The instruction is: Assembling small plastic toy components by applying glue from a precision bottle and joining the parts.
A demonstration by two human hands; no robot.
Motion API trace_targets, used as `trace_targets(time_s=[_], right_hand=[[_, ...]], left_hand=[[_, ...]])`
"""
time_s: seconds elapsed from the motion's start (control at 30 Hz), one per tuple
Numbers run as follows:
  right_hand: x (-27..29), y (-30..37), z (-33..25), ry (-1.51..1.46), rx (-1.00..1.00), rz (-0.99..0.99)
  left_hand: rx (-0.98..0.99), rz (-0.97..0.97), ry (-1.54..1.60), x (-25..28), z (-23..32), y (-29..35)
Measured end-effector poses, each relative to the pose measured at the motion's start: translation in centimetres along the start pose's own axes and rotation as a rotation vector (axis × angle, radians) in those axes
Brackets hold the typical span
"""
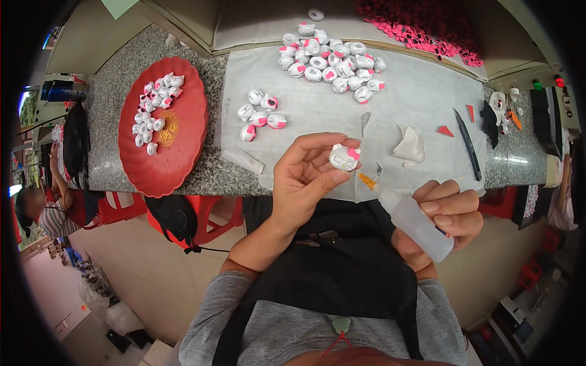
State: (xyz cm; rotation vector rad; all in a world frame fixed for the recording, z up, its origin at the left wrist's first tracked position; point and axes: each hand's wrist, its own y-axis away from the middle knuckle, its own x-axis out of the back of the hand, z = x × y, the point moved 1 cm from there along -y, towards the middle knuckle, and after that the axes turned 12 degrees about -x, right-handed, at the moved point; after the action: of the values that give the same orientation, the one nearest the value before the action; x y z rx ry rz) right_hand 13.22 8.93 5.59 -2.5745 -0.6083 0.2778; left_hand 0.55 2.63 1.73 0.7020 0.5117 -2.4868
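Observation:
Between the thumb and fingers of my left hand (pixel 308 177) is a small white cat-head figurine (pixel 344 157) with a pink bow. My right hand (pixel 445 216) grips a translucent glue bottle (pixel 415 226), tilted so that its yellow-orange nozzle tip (pixel 367 181) points up at the figurine. A small gap seems to lie between tip and figurine. Several more cat heads (pixel 259 116) sit in a small group left of my left hand, and a larger pile of cat heads (pixel 329 64) lies at the back of the white sheet (pixel 311 113).
At left, a red scalloped plate (pixel 194 140) holds several cat heads. A heap of pink pieces (pixel 421 30) lies at the back right. On the sheet are a crumpled tissue (pixel 409 146), red scraps (pixel 446 130) and a black pen-like tool (pixel 467 146). A red stool (pixel 213 219) stands below.

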Motion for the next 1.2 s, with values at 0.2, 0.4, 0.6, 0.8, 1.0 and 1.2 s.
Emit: trace_targets(time_s=[0.2, 0.4, 0.6, 0.8, 1.0, 1.2], right_hand=[[0.3, 0.1, 0.1, 0.014, -0.005, -0.011], [0.5, 0.1, 0.1, 0.031, 0.004, -0.064], [0.6, 0.0, 0.0, 0.055, 0.007, -0.093], [1.0, 0.0, 0.0, 0.096, 0.026, -0.105], [1.0, -0.1, -0.1, 0.143, 0.034, -0.113], [0.7, 0.0, -0.3, 0.144, 0.021, -0.126]], left_hand=[[0.006, -0.004, 0.009, 0.1, -0.1, 0.0], [0.001, -0.018, 0.004, 0.1, -0.2, 0.0], [0.006, -0.012, -0.002, 0.1, -0.4, 0.0], [0.026, 0.019, 0.016, 0.0, -0.3, 0.1], [0.042, -0.015, 0.021, 0.2, -0.4, 0.2], [0.060, -0.017, 0.017, 0.1, -0.5, 0.3]])
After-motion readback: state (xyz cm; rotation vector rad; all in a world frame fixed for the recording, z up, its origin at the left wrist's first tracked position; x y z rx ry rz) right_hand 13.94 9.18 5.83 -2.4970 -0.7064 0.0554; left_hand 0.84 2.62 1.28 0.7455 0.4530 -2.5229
